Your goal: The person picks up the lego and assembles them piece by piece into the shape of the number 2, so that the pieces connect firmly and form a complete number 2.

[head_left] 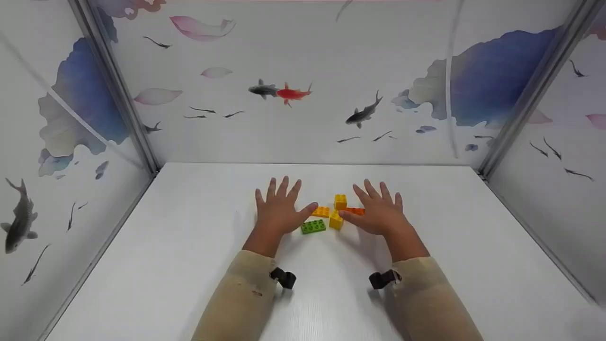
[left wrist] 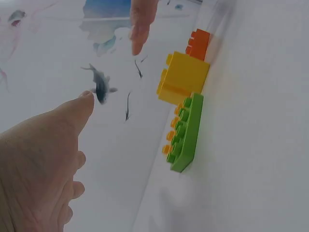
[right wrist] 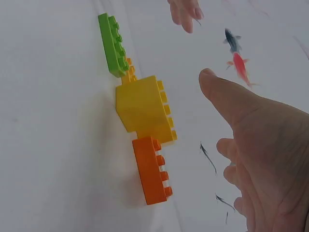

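Both hands are spread with straight fingers above the table, one on each side of a small group of toy building bricks, and neither holds anything. My left hand (head_left: 279,210) is left of the green brick (head_left: 313,227) and the flat yellow-orange brick (head_left: 321,211), its thumb pointing towards them. On the other side, my right hand (head_left: 381,210) partly covers the orange brick (head_left: 356,211) in the head view. Between the hands stand a front yellow brick (head_left: 335,220) and a back yellow brick (head_left: 340,201). In the right wrist view the orange brick (right wrist: 150,171) shows whole.
The bricks stand on a white table (head_left: 189,265). A patterned back wall (head_left: 303,142) with painted fish rises behind it, and side walls meet it at metal posts (head_left: 142,128). Black wrist mounts (head_left: 284,278) sit on both sleeves.
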A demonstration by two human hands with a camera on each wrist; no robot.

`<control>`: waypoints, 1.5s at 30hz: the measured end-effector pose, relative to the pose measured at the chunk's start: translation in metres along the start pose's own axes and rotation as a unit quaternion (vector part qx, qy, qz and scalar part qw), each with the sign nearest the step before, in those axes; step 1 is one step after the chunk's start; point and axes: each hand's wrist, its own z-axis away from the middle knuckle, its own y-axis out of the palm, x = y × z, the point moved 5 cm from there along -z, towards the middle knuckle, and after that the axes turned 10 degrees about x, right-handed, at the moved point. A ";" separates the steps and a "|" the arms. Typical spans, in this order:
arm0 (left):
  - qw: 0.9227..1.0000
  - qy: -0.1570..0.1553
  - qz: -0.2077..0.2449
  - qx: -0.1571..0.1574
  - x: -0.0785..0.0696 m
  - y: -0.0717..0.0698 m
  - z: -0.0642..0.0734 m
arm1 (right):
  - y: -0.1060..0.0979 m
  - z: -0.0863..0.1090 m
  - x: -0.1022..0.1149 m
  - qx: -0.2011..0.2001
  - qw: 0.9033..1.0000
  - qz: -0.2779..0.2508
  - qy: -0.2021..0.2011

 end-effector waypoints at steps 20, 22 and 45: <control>0.997 0.061 0.045 0.032 -0.009 0.017 -0.001 | 0.010 -0.007 0.019 -0.004 0.992 -0.095 -0.079; 0.995 0.062 0.067 0.040 -0.008 0.019 -0.001 | 0.012 -0.008 0.019 0.001 0.992 -0.098 -0.079; 0.969 0.070 0.195 0.136 -0.003 0.039 -0.008 | 0.025 -0.021 0.016 0.014 0.979 -0.178 -0.098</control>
